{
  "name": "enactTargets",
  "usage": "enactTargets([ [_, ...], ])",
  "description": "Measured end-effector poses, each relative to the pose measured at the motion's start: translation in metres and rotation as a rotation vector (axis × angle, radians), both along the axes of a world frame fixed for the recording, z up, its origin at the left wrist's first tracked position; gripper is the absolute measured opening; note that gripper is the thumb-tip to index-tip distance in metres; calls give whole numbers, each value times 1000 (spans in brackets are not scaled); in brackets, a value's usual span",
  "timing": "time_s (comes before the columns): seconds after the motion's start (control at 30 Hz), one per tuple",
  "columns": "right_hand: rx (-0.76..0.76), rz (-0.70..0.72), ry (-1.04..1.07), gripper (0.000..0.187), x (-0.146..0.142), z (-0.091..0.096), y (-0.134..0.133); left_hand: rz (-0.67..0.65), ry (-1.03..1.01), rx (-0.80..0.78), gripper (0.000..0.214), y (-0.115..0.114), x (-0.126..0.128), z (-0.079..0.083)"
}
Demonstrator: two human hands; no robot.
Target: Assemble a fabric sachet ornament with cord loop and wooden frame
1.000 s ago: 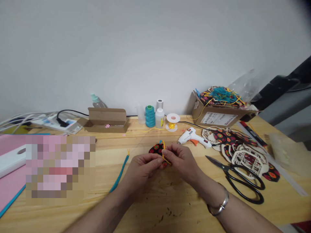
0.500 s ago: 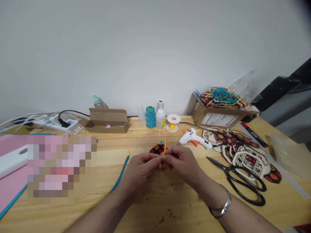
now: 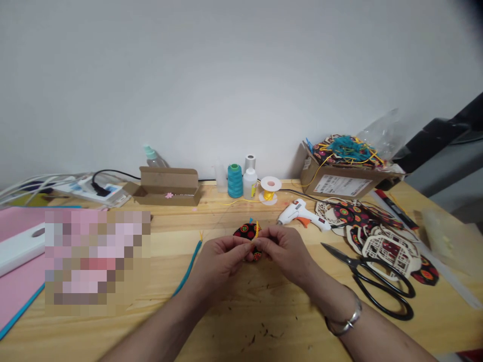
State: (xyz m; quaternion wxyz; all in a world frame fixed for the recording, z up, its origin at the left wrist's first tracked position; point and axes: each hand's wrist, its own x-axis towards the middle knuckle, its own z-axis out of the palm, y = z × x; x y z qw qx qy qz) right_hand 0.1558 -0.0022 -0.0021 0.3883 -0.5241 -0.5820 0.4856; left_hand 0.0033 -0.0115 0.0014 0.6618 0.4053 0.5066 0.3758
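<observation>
Pinched at the fingertips, my left hand point(image 3: 222, 259) and my right hand point(image 3: 285, 254) meet over the middle of the table. Between them they hold a yellow cord point(image 3: 257, 229), whose short end sticks up. It lies against a small black fabric piece point(image 3: 246, 231) with red and green round patterns, partly hidden by my fingers. A bit of blue shows at the fabric's top edge. Beside my left hand lies a teal tassel point(image 3: 191, 265) with a yellow loop at its tip.
Black scissors point(image 3: 354, 262) and wooden cut-outs point(image 3: 392, 249) lie to the right, near a white glue gun point(image 3: 302, 215). Behind stand a teal thread cone point(image 3: 234, 181), a white bottle point(image 3: 249, 183), a yellow cord spool point(image 3: 270, 185), an open carton point(image 3: 169, 196) and a filled box point(image 3: 339, 183).
My fingertips have shifted slightly on the yellow cord, and more of the patterned fabric shows below them. The view has moved a little; the other things stay in place.
</observation>
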Motion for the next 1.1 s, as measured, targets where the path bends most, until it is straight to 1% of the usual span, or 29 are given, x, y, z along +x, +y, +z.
enactTargets([
  [0.17,-87,71,56,13,2,3,2,9,33,29,20,-1,-1,-1],
  [0.27,-94,96,61,11,3,4,2,15,40,32,20,-1,-1,0],
  [0.5,30,93,-10,10,5,-2,3,21,51,20,21,0,-1,2],
  [0.67,136,41,-119,11,6,-3,4,82,138,79,21,1,-3,4],
  [0.77,183,20,-150,12,6,-3,3,90,147,103,20,1,-3,5],
  [0.83,190,0,-144,12,6,-3,2,78,167,119,15,0,-2,4],
  [0.87,184,-9,-130,13,6,-3,2,69,188,151,12,0,-1,3],
  [0.93,161,-23,-93,13,5,-4,1,49,255,284,8,-2,-1,0],
  [1.1,75,-22,-8,13,3,-3,2,80,567,818,12,-7,0,-11],
])
